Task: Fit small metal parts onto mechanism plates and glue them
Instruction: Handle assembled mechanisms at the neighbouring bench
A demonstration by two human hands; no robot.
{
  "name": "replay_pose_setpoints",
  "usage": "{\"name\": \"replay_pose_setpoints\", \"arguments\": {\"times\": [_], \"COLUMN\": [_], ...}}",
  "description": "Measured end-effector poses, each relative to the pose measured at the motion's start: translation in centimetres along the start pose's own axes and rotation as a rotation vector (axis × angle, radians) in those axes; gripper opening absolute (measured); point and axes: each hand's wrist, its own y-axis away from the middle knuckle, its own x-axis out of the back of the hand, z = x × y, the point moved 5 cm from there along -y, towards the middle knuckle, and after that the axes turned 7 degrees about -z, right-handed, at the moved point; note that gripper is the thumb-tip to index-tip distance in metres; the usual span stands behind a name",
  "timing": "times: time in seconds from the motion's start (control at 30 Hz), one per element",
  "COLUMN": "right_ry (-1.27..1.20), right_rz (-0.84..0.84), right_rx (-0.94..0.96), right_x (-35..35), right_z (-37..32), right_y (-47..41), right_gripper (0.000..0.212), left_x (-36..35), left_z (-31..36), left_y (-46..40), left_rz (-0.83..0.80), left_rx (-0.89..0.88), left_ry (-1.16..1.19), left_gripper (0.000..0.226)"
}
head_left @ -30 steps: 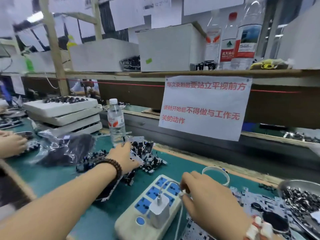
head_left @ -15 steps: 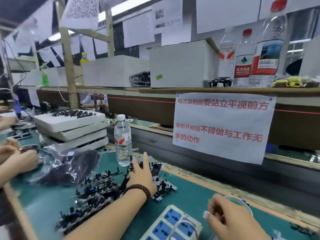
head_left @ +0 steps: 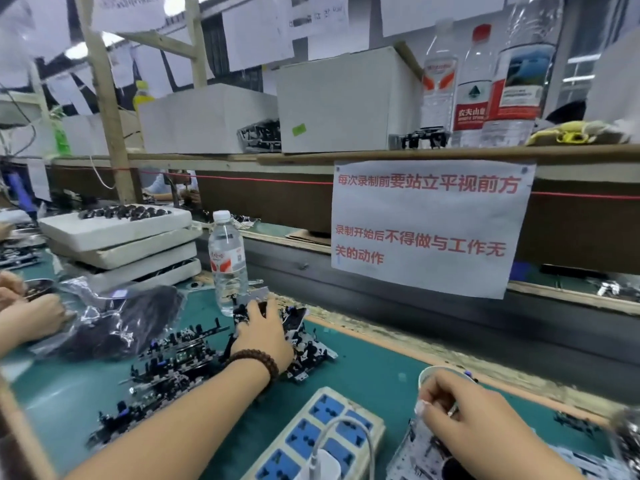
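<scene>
While the left hand [head_left: 265,336] is laid, fingers spread, on a mechanism plate [head_left: 304,344] at 10 o'clock, a thin tool [head_left: 453,408] is pinched by the right hand [head_left: 474,420]; fetching step, firm grasp needed next.

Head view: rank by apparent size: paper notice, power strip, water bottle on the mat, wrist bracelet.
1. paper notice
2. power strip, cut off by the frame's bottom edge and nearest the camera, so its rank is unsure
3. water bottle
4. bracelet, on the left hand's wrist

Green bench mat [head_left: 363,368], mechanism plates [head_left: 180,362] at 9 o'clock, water bottle [head_left: 227,261] at 11, power strip [head_left: 322,434] at 6, foam trays [head_left: 121,244] at 10.
</scene>
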Motion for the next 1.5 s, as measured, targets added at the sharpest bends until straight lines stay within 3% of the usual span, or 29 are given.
{"name": "replay_pose_setpoints", "arguments": {"times": [0.2, 0.37, 0.53, 0.77, 1.07, 1.23, 1.33, 1.5], "right_ry": [-0.062, -0.124, -0.171, -0.176, -0.189, -0.094, -0.109, 0.21], "right_rz": [0.087, 0.137, 0.158, 0.164, 0.153, 0.067, 0.046, 0.057], "right_rx": [0.016, 0.0, -0.025, -0.016, 0.001, 0.15, 0.248, 0.328], "right_x": [1.9, 3.4, 4.2, 4.7, 4.4, 3.1, 2.6, 1.2], "right_z": [0.1, 0.7, 0.7, 0.4, 0.2, -3.2, -6.5, -10.4], "right_y": [0.8, 0.9, 1.2, 1.9, 2.4, 0.0, -2.2, -5.1], "right_gripper": [0.013, 0.013, 0.013, 0.012, 0.007, 0.051, 0.059, 0.069], "left_x": [2.2, 4.4, 5.2, 6.2, 6.9, 6.8, 6.8, 6.5], "left_z": [-1.4, -2.4, -2.8, -0.7, 2.7, 4.1, 4.6, 4.8], "left_y": [1.4, 2.4, 2.7, 3.5, 7.6, 8.8, 9.1, 9.5], "left_rz": [0.122, 0.198, 0.188, 0.188, 0.177, 0.087, 0.068, -0.003], "left_rx": [0.031, 0.102, 0.127, -0.006, -0.24, -0.324, -0.356, -0.406], "left_ry": [0.249, 0.436, 0.589, 0.812, 0.822, 0.852, 0.852, 0.86], "left_gripper": [0.078, 0.062, 0.065, 0.07, 0.068, 0.068, 0.067, 0.067]}}
